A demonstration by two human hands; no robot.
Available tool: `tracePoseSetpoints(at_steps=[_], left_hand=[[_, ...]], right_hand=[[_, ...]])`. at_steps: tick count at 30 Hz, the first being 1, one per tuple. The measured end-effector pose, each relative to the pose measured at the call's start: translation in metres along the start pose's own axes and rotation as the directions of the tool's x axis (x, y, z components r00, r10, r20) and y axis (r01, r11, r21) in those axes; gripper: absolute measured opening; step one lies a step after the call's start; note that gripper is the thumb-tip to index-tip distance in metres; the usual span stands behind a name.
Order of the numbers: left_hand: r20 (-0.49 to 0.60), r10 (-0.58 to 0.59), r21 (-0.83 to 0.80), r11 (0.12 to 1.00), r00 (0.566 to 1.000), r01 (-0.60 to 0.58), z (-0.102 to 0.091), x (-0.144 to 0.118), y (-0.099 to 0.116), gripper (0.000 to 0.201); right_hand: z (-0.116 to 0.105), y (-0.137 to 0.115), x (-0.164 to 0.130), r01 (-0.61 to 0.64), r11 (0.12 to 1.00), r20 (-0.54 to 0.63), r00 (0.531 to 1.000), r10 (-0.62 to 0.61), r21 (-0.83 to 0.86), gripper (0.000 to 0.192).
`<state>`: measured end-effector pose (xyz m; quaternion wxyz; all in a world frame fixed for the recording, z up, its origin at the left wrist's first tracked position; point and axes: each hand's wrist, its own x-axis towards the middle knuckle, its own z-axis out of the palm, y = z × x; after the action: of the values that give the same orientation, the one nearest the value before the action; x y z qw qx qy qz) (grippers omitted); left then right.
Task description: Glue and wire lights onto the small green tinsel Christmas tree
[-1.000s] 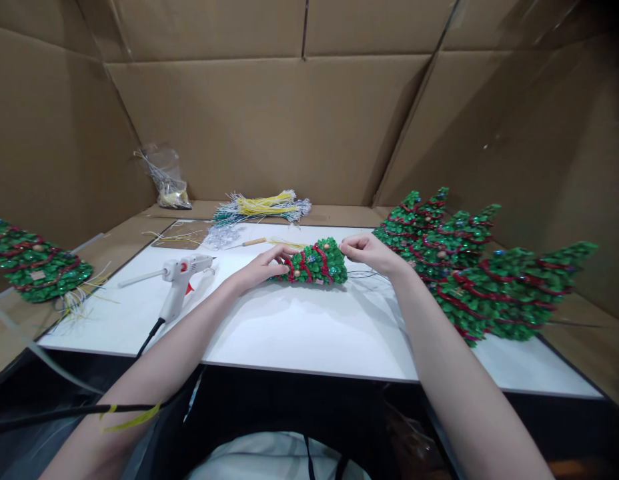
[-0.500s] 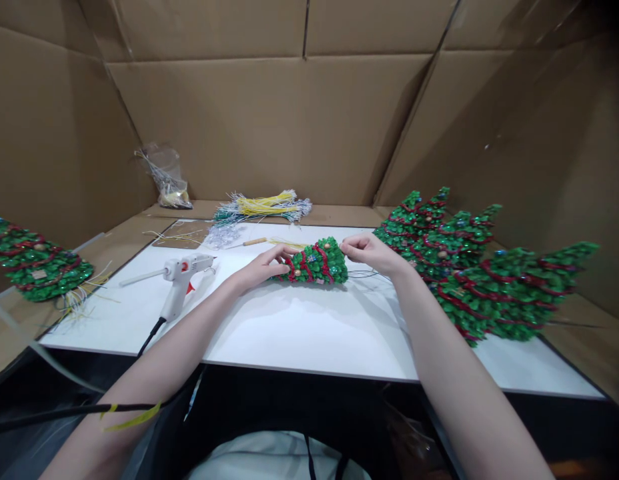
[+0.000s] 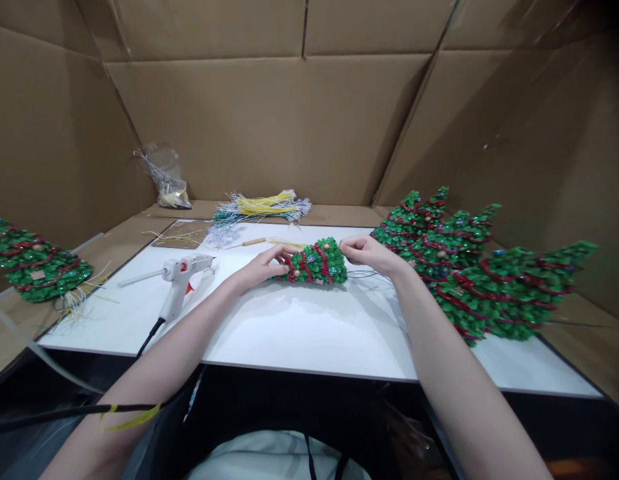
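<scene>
A small green Christmas tree with red garland lies on its side on the white board. My left hand grips its narrow end. My right hand is at its wide base, fingers pinched on thin dark wires that trail out of the base onto the board.
A white glue gun lies left of my hands, its cord running off the near edge. Three finished trees lie at the right, another tree at the far left. Bundles of yellow and green wires and a plastic bag sit at the back. Cardboard walls surround the bench.
</scene>
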<state>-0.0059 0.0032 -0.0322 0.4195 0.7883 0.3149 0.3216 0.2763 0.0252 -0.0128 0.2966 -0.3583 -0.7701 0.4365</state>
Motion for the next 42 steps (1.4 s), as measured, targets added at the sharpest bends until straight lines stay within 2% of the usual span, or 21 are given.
tracePoseSetpoints(at_steps=[8, 15, 27, 42], left_hand=[[0.001, -0.003, 0.006, 1.0, 1.0, 0.003, -0.0001, 0.0006, 0.0006, 0.041], [0.005, 0.011, 0.003, 1.0, 1.0, -0.011, 0.0007, -0.0002, -0.0007, 0.04], [0.009, 0.002, 0.005, 1.0, 1.0, -0.002, 0.0002, -0.0008, 0.0025, 0.04], [-0.003, -0.001, -0.02, 1.0, 1.0, 0.001, 0.0013, 0.002, 0.001, 0.042]], right_hand=[[0.0001, 0.0016, 0.0009, 0.025, 1.0, -0.013, 1.0, -0.025, 0.004, 0.048], [0.0004, -0.0014, 0.0002, 0.062, 0.996, -0.068, 0.995, -0.067, -0.067, 0.049], [0.0024, -0.0063, -0.0005, 0.09, 0.99, -0.088, 0.991, -0.1, -0.105, 0.049], [-0.0002, -0.0031, -0.001, 0.006, 0.998, -0.061, 0.998, -0.01, -0.059, 0.049]])
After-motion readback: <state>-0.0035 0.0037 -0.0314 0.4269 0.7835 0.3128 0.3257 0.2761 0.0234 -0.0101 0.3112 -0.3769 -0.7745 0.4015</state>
